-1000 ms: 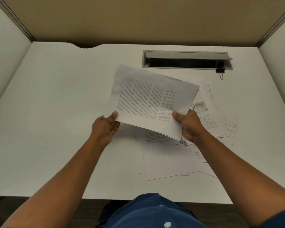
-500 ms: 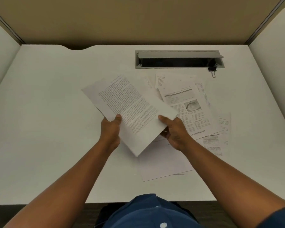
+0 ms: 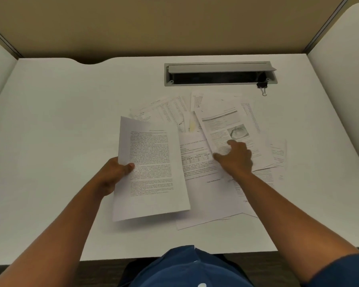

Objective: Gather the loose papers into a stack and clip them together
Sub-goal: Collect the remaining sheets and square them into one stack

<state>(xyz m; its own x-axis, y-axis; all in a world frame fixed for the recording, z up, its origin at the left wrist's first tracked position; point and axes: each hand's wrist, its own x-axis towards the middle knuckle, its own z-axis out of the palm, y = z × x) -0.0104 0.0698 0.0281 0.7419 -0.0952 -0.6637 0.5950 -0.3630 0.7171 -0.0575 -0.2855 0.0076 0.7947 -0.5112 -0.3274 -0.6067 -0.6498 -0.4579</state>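
The left hand [image 3: 112, 175] pinches a white printed text sheet [image 3: 151, 168] by its left edge, raised over the white tabletop [image 3: 60, 121]. The right hand [image 3: 235, 157], fingers spread and resting flat, lies on the white page with a small photo [image 3: 226, 125], whose long axis slants away rightward. The nearer hand for it is the right.
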